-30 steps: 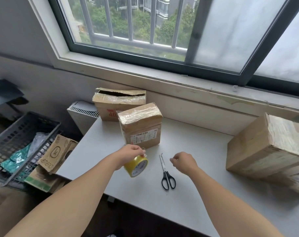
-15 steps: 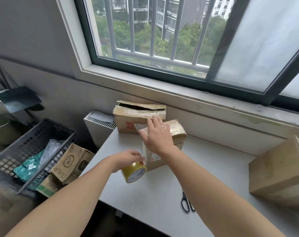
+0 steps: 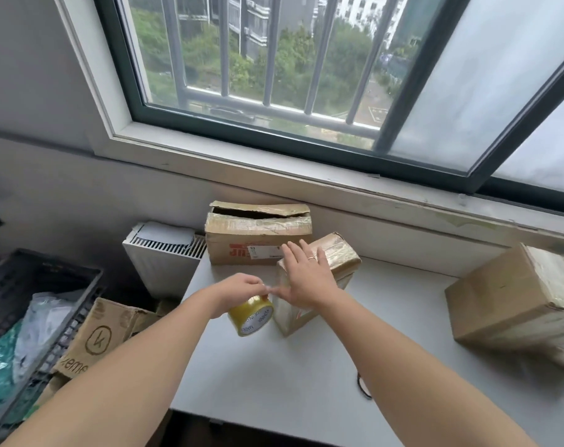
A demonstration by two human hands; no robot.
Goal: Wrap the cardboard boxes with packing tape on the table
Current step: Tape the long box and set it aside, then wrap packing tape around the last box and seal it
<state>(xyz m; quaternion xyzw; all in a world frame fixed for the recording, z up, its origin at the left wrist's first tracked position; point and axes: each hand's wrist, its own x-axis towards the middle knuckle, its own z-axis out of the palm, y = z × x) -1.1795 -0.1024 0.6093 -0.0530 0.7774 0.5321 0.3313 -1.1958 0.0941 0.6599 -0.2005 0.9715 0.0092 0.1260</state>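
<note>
Left hand (image 3: pixel 242 290) is still gripping the tape roll (image 3: pixel 251 317) just beside the small box (image 3: pixel 335 253) on the table (image 3: pixel 306 366) — right hand (image 3: pixel 303 279), fingers straight, is pressing the box, now turned askew; fingertips now meeting

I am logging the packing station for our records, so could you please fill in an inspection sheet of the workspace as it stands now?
Surface: pale grey table, set against the wall below the window.
Job's things: small taped box mid-table; open-topped box behind it at the wall; large box at the right; yellow tape roll beside the small taped box.
Clutter: scissors, only a dark handle loop showing beside the right forearm.
Grippers: left hand grips the tape roll; right hand presses flat on the small taped box.
Cables: nothing seen.
Surroundings: white grilled unit, dark crate and printed carton at left.
</note>
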